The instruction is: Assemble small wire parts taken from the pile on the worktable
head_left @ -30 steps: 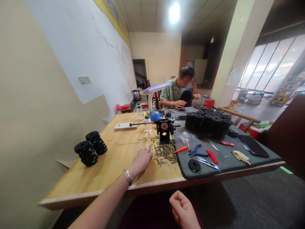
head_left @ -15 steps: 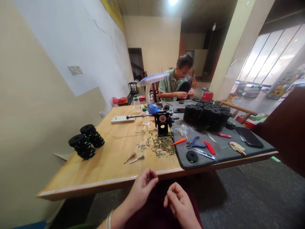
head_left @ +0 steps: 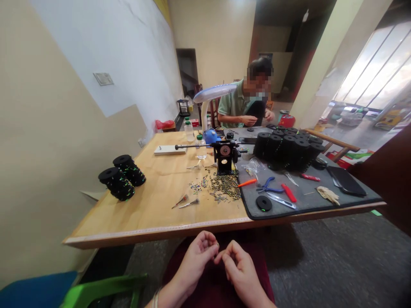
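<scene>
My left hand (head_left: 195, 259) and my right hand (head_left: 239, 267) meet over my lap, below the front edge of the wooden table (head_left: 150, 214). Both are closed in a pinch, fingertips touching each other; whatever they pinch is too small to make out. On the table ahead lies a heap of small metal pieces (head_left: 223, 188) in front of a black hand-cranked winder (head_left: 224, 157). Two thin brush-like pieces (head_left: 186, 202) lie nearer me.
Two stacks of black spools (head_left: 122, 177) stand at the left. A grey mat (head_left: 321, 201) at the right carries blue pliers (head_left: 268, 186), red and orange tools, a black disc (head_left: 263, 203) and many black spools (head_left: 289, 149). Another person (head_left: 248, 107) works at the far end beside a lamp (head_left: 212, 96).
My left hand has left the heap of metal pieces and come down to my lap, meeting my right hand. Two thin pieces now lie where it was.
</scene>
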`<state>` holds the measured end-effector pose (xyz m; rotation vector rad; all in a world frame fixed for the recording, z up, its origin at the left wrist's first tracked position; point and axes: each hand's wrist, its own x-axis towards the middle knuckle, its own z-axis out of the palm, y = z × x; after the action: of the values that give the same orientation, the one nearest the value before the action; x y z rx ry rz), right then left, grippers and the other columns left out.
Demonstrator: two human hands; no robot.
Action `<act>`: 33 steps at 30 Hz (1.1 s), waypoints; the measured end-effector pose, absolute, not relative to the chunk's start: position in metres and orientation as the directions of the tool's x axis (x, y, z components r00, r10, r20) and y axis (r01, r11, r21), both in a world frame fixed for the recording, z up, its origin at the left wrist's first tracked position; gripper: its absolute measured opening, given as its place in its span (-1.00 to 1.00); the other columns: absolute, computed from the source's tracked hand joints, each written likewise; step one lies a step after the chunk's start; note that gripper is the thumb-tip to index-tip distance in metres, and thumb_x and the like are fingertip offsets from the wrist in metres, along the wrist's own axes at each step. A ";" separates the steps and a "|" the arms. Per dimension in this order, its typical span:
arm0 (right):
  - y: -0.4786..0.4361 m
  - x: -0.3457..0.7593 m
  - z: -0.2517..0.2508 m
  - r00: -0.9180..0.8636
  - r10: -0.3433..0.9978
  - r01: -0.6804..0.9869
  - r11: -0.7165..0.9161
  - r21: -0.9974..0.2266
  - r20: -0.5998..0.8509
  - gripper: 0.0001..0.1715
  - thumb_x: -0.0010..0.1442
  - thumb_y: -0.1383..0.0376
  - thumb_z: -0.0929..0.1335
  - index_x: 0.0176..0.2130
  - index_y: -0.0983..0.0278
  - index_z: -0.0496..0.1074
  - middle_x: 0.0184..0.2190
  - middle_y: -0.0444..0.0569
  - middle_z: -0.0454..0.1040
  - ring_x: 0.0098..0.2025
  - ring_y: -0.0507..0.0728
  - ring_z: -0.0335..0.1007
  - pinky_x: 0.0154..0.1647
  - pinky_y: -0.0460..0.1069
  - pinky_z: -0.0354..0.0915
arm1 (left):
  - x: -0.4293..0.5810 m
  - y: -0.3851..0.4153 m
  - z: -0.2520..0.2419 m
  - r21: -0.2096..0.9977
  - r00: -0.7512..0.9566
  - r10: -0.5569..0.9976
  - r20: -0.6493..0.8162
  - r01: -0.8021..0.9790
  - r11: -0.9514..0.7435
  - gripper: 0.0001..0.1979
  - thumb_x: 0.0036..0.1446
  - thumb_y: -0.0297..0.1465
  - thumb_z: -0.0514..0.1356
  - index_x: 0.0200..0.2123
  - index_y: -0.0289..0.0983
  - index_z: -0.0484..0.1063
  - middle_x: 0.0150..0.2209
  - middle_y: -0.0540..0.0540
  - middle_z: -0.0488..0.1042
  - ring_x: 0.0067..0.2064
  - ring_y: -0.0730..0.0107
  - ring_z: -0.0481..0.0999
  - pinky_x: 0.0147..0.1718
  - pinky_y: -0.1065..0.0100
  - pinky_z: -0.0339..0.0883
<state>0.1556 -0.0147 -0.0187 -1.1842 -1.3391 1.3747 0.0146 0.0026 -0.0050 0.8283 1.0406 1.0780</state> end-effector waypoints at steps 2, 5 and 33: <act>-0.014 0.155 -0.018 -0.177 0.983 0.045 -0.050 -0.998 -0.058 -0.69 0.20 0.14 0.28 -0.47 0.28 0.37 -0.65 -0.20 0.28 -0.67 -0.06 0.02 -0.68 -0.15 -0.04 | 0.015 0.003 -0.006 0.921 0.121 0.963 -0.242 -0.282 0.268 -0.74 -0.12 -0.37 0.34 -0.40 -0.27 0.31 -0.46 0.04 0.36 -0.46 0.50 0.32 -0.46 0.45 0.23; -0.014 0.155 -0.015 -0.175 0.983 0.055 -0.047 -0.997 -0.056 -0.70 0.19 0.15 0.28 -0.47 0.28 0.36 -0.66 -0.21 0.28 -0.67 -0.06 0.03 -0.68 -0.15 -0.03 | 0.015 0.003 -0.007 0.934 0.121 0.969 -0.214 -0.266 0.239 -0.76 -0.09 -0.37 0.33 -0.39 -0.27 0.31 -0.45 0.04 0.36 -0.46 0.51 0.31 -0.46 0.45 0.23; -0.014 0.154 -0.015 -0.173 0.983 0.063 -0.057 -0.996 -0.068 -0.73 0.19 0.18 0.27 -0.48 0.25 0.27 -0.71 -0.29 0.19 -0.70 -0.07 0.03 -0.70 -0.17 -0.02 | 0.017 0.000 -0.005 0.982 0.090 0.990 -0.110 -0.143 0.122 -0.79 -0.05 -0.34 0.28 -0.36 -0.22 0.30 -0.43 0.02 0.38 -0.42 0.43 0.37 -0.41 0.40 0.30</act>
<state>0.1536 -0.0141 -0.0148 -1.2110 -1.3525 1.3584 0.0168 0.0002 -0.0050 1.0538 1.0939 1.1313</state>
